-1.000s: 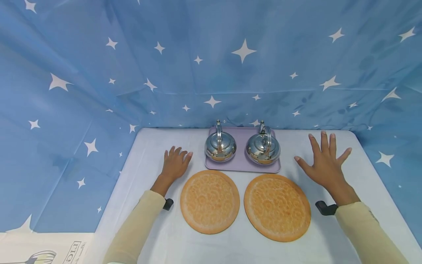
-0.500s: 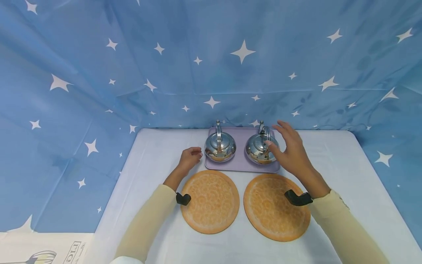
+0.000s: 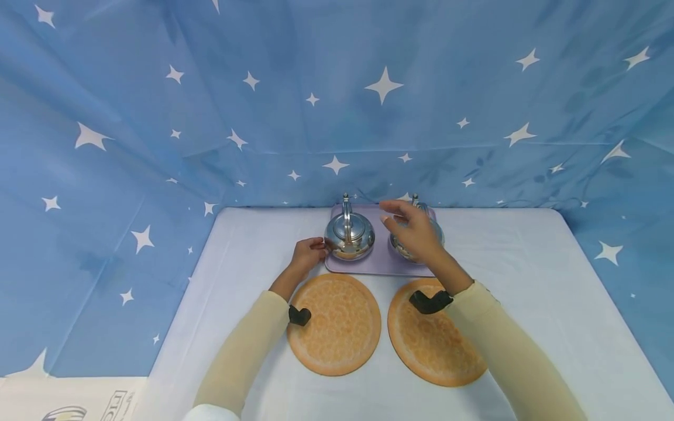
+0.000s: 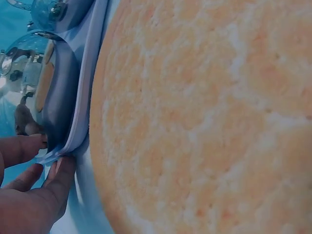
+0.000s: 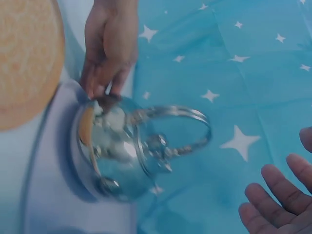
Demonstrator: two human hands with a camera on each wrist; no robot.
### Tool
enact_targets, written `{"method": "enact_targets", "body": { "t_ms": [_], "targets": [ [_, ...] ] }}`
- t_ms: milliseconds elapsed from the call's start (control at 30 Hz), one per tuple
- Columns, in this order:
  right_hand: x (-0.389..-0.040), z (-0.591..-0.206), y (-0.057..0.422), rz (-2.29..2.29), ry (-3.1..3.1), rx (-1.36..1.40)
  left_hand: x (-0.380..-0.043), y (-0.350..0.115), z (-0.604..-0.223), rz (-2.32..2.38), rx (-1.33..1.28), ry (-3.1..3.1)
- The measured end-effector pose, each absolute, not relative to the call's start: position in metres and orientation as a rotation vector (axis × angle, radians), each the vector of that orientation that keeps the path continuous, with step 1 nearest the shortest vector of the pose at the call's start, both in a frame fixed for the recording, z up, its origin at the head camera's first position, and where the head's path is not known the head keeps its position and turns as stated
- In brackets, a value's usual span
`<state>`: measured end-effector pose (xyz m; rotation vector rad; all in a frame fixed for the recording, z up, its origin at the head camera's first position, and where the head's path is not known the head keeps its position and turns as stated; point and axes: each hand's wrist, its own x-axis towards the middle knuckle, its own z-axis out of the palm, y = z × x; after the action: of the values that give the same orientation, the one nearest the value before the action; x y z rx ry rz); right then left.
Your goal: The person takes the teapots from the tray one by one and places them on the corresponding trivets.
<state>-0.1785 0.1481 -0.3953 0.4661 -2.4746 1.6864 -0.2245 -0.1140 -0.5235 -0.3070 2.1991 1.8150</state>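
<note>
Two shiny metal kettles with upright handles stand on a lilac tray (image 3: 380, 266). My left hand (image 3: 308, 254) is at the left side of the left kettle (image 3: 349, 238). In the left wrist view, its loosely bent fingers (image 4: 22, 148) are at the kettle's lower side and the tray's corner, and seem to touch them. My right hand (image 3: 421, 237) hovers over the right kettle (image 3: 399, 248), hiding much of it, and reaches toward the left kettle's handle (image 5: 187, 111). Nothing is in its spread fingers (image 5: 280, 187), which are apart from that handle in the right wrist view.
Two round, flat, tan discs with a bread-like pattern, one on the left (image 3: 334, 324) and one on the right (image 3: 421, 345), lie in front of the tray. A white cloth covers the table (image 3: 526, 280). Behind hangs a blue star-printed curtain (image 3: 284, 128).
My right hand has swept left from the table's right side, past the right kettle, toward the left one. My left hand has moved right to the left kettle's side. The kettles stand where they were.
</note>
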Motion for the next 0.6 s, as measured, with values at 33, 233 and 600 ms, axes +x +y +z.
{"method": "enact_targets", "body": {
  "t_ms": [33, 233, 600],
  "targets": [
    [-0.181, -0.398, 0.144, 1.732, -2.467, 0.459, -0.225, -0.114, -0.525, 1.810, -0.306, 2.206],
    [-0.192, -0.407, 0.122, 1.880, -2.530, 0.361, -0.229, -0.114, -0.527, 1.751, -0.278, 2.253],
    [-0.205, -0.427, 0.097, 2.227, -2.619, 0.099, -0.232, -0.111, -0.529, 1.635, -0.248, 2.369]
  ]
}}
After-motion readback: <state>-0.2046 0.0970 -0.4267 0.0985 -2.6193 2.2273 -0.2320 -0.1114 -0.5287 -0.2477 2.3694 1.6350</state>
